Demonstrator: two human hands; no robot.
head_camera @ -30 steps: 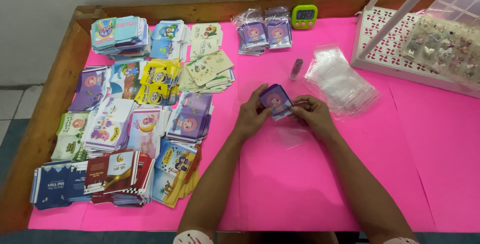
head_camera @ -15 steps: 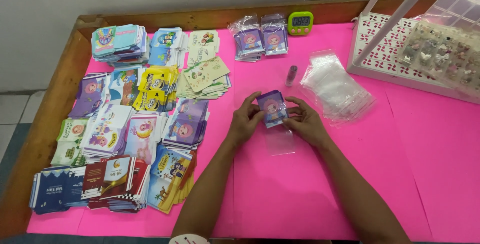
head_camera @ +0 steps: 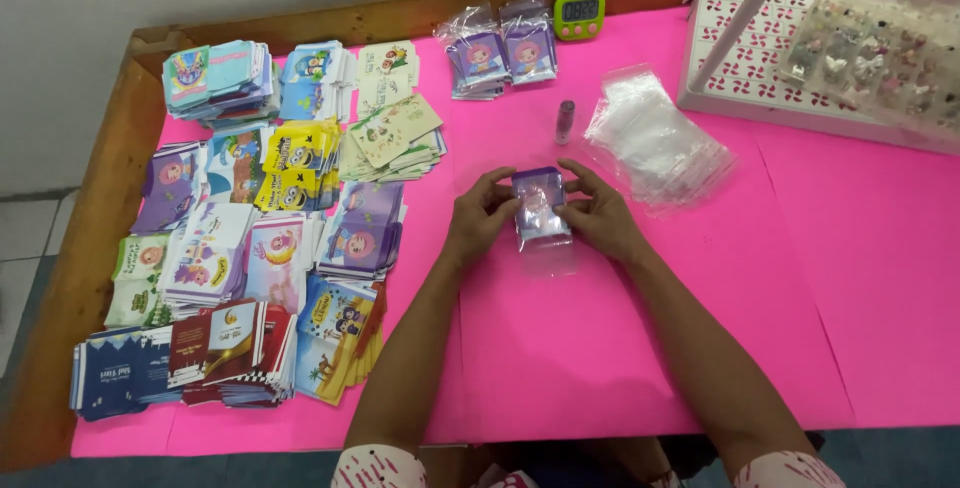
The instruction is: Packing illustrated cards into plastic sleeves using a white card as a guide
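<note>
Pink table [head_camera: 600,368], card stacks at left. Left hand [head_camera: 480,220] and right hand [head_camera: 600,216] pinch a purple card [head_camera: 538,188] in a clear sleeve [head_camera: 545,248] (apparently half-inserted). Risk: slick plastic slips, corner bends.

Bright, even light from above, soft shadows, mild glare on plastic, slight blur throughout.

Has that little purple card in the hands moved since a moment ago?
Yes. The purple card has dropped lower, away from the small tube, and now sits inside a clear sleeve between both hands.
</note>
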